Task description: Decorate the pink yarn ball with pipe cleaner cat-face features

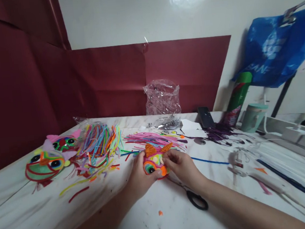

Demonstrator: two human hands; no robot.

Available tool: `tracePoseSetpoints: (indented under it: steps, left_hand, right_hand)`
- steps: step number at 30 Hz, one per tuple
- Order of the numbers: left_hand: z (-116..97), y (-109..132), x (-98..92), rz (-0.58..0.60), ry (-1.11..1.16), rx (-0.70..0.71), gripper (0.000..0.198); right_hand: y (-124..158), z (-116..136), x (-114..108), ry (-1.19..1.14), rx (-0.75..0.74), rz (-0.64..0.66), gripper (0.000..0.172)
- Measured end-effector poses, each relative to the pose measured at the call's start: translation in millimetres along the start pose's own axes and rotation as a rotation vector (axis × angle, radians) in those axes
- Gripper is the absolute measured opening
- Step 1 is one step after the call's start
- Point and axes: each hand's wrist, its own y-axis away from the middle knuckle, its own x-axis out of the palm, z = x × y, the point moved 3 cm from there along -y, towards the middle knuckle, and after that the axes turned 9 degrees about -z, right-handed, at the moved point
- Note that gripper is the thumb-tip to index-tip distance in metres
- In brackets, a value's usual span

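A small, colourful animal-like face craft (pixel 153 157) with orange ears and one large eye stands at the middle of the table, tilted toward me. My left hand (pixel 141 176) is closed around its left side, thumb across the front. On the other side, my right hand (pixel 179 164) is pinched at the craft's face; whatever its fingertips hold is hidden. Black-handled scissors (pixel 197 200) lie partly under my right hand. Blue pipe cleaner (pixel 211 160) runs out behind that hand.
Two finished-looking face crafts (pixel 48 164) (pixel 65 141) lie at left, beside a bundle of coloured pipe cleaners (pixel 98 141). Pink strips (pixel 154 137) lie behind my hands. A white glue gun (pixel 263 179), a phone (pixel 205 117), purple strips (pixel 219 133) and a green mug (pixel 254 118) are at right.
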Motion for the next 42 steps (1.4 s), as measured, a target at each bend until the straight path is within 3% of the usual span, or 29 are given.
tracePoseSetpoints:
  steps: [10, 16, 21, 27, 32, 37, 42]
  left_hand:
    - [-14, -2, 4.5, -0.104, 0.033, -0.026, 0.044]
    - [-21, -3, 9.0, -0.107, 0.055, -0.117, 0.045]
    - [-24, -3, 11.5, -0.121, 0.076, -0.143, 0.049]
    - [-23, -3, 10.2, -0.119, 0.032, -0.108, 0.047]
    - [-23, -2, 10.1, -0.105, 0.05, -0.083, 0.05]
    - [-23, -4, 8.3, -0.13, 0.061, -0.081, 0.049]
    - [-17, -5, 4.6, -0.057, 0.2, -0.091, 0.035]
  right_hand:
    - [8, 4, 7, -0.004, -0.047, -0.019, 0.005]
    - [7, -4, 6, -0.124, 0.014, 0.034, 0.019]
    - [10, -13, 3, -0.194, 0.043, -0.024, 0.024]
    - [23, -1, -1, -0.039, -0.242, -0.123, 0.012]
    - [29, 4, 1, 0.086, -0.536, -0.074, 0.022]
    - [30, 0, 3, 0.103, -0.552, -0.091, 0.024]
    - [33, 0, 5, 0.103, -0.573, -0.08, 0.023]
